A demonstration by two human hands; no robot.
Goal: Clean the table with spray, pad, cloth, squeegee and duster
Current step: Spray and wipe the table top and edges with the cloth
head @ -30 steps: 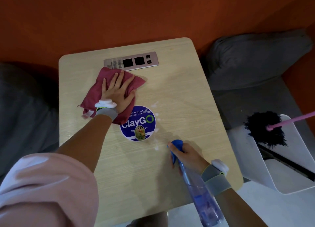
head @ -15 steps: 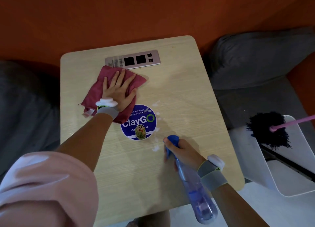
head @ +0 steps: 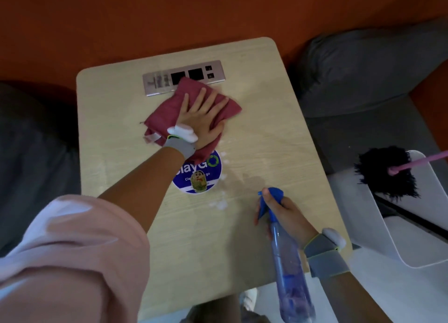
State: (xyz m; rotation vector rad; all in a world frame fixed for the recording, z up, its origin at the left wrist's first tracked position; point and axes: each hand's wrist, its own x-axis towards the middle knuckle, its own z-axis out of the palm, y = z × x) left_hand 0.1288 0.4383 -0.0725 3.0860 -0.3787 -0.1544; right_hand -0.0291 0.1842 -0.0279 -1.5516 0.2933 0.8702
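Cloth (head: 194,114) has slid right and far under left hand (head: 203,118) flat on table (head: 278,133) | right hand (head: 283,216) grasps spray bottle (head: 288,262) | wet droplets (head: 219,203) lie near-right of cloth, nearer the left hand's sweep.

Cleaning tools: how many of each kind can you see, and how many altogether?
Cloth, maroon, under the left hand: 1
Spray bottle, blue, in the right hand: 1
Duster, black with pink handle, in the white bin: 1
Total: 3
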